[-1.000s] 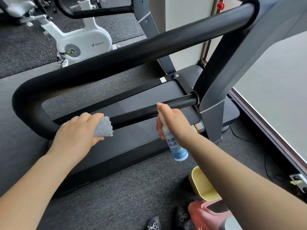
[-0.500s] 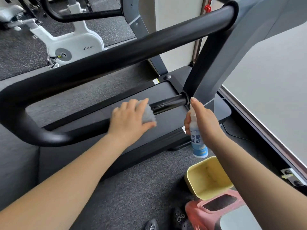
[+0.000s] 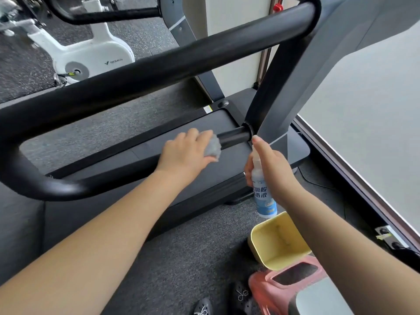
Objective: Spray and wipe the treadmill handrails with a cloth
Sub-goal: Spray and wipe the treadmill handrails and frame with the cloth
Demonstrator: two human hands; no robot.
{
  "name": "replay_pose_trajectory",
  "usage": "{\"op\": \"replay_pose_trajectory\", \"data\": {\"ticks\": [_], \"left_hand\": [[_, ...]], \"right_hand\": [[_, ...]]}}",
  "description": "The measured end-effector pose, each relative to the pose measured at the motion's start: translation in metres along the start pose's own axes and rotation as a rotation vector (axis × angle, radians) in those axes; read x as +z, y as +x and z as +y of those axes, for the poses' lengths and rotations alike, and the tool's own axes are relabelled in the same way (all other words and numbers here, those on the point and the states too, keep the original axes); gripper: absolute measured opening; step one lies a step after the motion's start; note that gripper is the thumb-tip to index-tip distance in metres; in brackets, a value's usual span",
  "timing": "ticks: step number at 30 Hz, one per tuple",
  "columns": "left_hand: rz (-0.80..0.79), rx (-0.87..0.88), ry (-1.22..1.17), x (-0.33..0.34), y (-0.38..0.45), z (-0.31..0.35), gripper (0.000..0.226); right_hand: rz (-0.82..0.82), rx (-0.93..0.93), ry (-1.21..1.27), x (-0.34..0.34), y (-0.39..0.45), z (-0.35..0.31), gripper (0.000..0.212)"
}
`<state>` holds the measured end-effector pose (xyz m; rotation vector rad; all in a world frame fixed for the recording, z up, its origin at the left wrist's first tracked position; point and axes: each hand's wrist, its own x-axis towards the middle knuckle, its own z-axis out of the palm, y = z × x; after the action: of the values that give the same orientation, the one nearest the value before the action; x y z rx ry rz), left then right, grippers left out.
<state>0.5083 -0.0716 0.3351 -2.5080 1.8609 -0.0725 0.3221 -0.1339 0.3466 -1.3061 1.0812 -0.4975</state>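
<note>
A black padded handrail loop [image 3: 159,71] of the treadmill crosses the view; its lower bar [image 3: 234,137] runs to the grey upright at the right. My left hand [image 3: 186,153] presses a grey cloth [image 3: 213,147] onto that lower bar, close to its right end. My right hand [image 3: 270,164] holds a white and blue spray bottle [image 3: 264,196] upright just right of the cloth, index finger on the nozzle, which points toward the bar's end.
The treadmill deck [image 3: 204,160] lies beneath the bar. A yellow bin [image 3: 277,242] and a pink container [image 3: 291,285] stand on the grey carpet by my feet. A white exercise bike [image 3: 91,55] stands at the back left. A pale wall panel [image 3: 363,110] rises at the right.
My left hand slid the cloth rightward along the lower bar, from its left bend to near its right end. My right hand with the bottle stayed by the bar's right end.
</note>
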Motion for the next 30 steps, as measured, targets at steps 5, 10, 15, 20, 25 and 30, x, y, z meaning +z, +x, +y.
{"op": "replay_pose_trajectory", "data": {"ticks": [5, 10, 15, 20, 25, 30], "left_hand": [[0.103, -0.073, 0.089, -0.005, -0.061, -0.052, 0.065], [0.06, -0.14, 0.05, -0.003, -0.019, -0.008, 0.063], [0.034, -0.03, -0.063, 0.0, 0.04, 0.06, 0.059], [0.025, 0.092, 0.028, 0.007, 0.034, 0.043, 0.064], [0.052, 0.096, 0.166, 0.01, -0.018, -0.014, 0.078], [0.113, 0.058, 0.216, 0.005, -0.075, -0.076, 0.081]], "right_hand": [[-0.004, 0.009, 0.022, 0.003, 0.002, -0.004, 0.062], [0.004, 0.009, 0.041, 0.003, 0.001, -0.007, 0.061], [-0.022, -0.013, 0.01, 0.008, -0.002, -0.005, 0.061], [-0.042, 0.008, 0.029, 0.025, -0.006, -0.003, 0.059], [-0.076, 0.019, -0.019, 0.049, -0.016, -0.003, 0.06], [-0.107, -0.019, -0.027, 0.072, -0.03, -0.009, 0.06]]}}
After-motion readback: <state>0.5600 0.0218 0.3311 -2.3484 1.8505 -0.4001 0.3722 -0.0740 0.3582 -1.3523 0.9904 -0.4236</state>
